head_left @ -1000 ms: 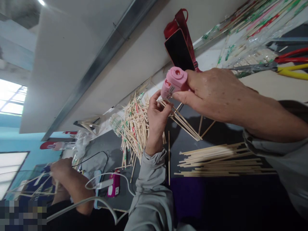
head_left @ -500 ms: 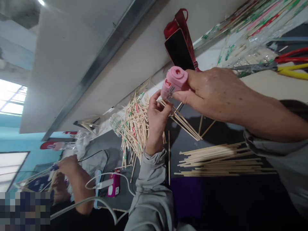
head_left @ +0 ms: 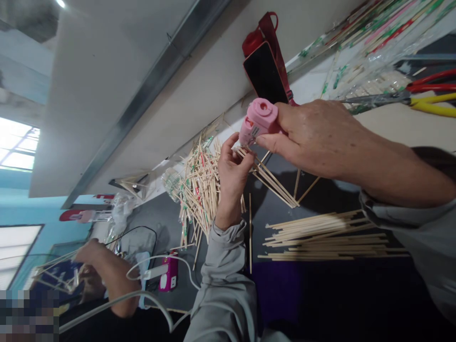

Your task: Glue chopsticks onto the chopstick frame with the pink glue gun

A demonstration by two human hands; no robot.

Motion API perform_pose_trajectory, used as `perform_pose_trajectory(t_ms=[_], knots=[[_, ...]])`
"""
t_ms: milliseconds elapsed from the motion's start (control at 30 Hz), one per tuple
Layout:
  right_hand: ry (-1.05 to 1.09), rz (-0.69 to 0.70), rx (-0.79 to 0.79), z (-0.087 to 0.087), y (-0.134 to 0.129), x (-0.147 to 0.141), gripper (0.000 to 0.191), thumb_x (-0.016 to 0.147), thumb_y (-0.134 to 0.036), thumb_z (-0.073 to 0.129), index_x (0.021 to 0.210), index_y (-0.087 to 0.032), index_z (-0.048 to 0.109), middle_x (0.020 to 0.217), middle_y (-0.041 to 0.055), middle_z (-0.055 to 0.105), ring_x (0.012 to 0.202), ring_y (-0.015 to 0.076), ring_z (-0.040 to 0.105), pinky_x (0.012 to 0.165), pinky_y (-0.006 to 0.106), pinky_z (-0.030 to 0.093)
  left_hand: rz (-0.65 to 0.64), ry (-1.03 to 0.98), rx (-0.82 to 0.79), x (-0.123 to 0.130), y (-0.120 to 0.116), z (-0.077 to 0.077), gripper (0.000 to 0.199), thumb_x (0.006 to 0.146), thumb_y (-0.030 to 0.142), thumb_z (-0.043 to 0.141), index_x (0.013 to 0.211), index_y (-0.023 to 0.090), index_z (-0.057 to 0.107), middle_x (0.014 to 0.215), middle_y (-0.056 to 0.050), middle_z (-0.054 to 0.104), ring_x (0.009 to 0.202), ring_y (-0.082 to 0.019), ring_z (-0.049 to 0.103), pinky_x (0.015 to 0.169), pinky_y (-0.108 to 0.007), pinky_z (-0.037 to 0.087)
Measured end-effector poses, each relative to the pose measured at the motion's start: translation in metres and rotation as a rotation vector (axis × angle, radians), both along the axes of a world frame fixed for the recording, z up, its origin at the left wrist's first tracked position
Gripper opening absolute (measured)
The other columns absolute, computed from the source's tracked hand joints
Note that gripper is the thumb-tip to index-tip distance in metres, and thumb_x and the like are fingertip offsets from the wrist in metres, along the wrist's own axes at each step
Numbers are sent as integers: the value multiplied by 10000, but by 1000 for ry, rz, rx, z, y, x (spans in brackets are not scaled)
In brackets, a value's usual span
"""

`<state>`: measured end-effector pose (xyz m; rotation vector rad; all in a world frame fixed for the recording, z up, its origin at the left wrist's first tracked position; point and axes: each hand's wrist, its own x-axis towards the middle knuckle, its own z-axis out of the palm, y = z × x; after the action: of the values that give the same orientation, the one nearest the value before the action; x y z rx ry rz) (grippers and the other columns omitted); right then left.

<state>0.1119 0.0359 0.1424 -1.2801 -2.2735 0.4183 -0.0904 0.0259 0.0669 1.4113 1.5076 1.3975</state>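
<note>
My right hand (head_left: 313, 137) is wrapped round a pink hot glue gun (head_left: 261, 116), its front end down close to my left fingertips. With thumb and fingers, my left hand (head_left: 233, 173) pinches the ends of several thin wooden sticks (head_left: 274, 183), which are joined into a frame slanting down to the right. The gun's nozzle is hidden behind its body and my fingers. Below the frame lies a row of loose wooden sticks (head_left: 320, 232). Left of my left hand is a messy heap of sticks (head_left: 201, 190), some in green and red wrappers.
A dark phone (head_left: 267, 73) leans on a red strapped bottle (head_left: 252, 42) at the back. Pliers with red and yellow handles (head_left: 427, 97) lie right. A magenta power adapter (head_left: 169, 273) with white cable sits left. Beyond it, a co-worker's arm (head_left: 114, 275) holds a stick frame.
My hands and the glue gun have stayed nearly still. At the left, the co-worker's hand and stick frame have shifted slightly left and down.
</note>
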Motion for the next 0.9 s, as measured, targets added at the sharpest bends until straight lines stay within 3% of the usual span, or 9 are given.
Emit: perform_pose_trajectory(t_ms=[200,467,733,900], knots=[[33,10,-29,8,-4,2,362,972,-415,396,1070,-200,670,891,110,733,770,273,680,634,344,362,-15,5,12,-1,0,-1,543,711,234,790,1222,225,607,832,35,667,659,-90,601,644,-223,480],[23,-9,-33,4,-3,0,342,960,-410,403,1039,-227,681,873,87,745,767,268,684,622,338,377,-2,44,4,-4,0,-3,516,725,211,766,1219,240,620,779,55,627,601,-80,565,602,-213,455],[-7,3,-42,3,0,1,379,957,-417,403,1028,-174,685,883,114,734,789,256,677,620,315,359,-19,14,28,-5,0,-5,533,721,206,785,1225,231,615,776,55,640,590,-75,560,611,-214,464],[-16,10,-32,2,1,1,385,967,-429,419,1080,-174,685,931,117,744,824,266,684,636,314,389,-10,20,2,-5,0,-4,571,715,220,779,1258,233,602,859,35,676,620,-78,579,624,-215,469]])
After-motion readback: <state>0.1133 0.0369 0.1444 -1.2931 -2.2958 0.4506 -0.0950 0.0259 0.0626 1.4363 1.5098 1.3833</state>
